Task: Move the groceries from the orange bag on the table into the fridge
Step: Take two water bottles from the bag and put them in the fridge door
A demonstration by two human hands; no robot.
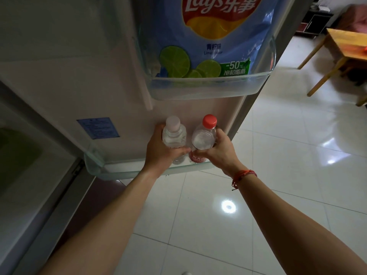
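Note:
The fridge door (65, 90) stands open before me. My left hand (160, 149) grips a clear bottle with a pale pink cap (174, 133). My right hand (220, 149) grips a clear bottle with a red cap (204, 133). Both bottles stand upright, side by side, in the lower door shelf (119, 171). A blue Lay's lime chips bag (214, 36) sits in the upper door shelf (198, 88). The orange bag is out of view.
A wooden table (341, 48) stands at the far right on the glossy white tile floor (278, 175). The fridge body and its dark interior (17, 155) lie at the left. A blue label (98, 128) is stuck on the door's inner wall.

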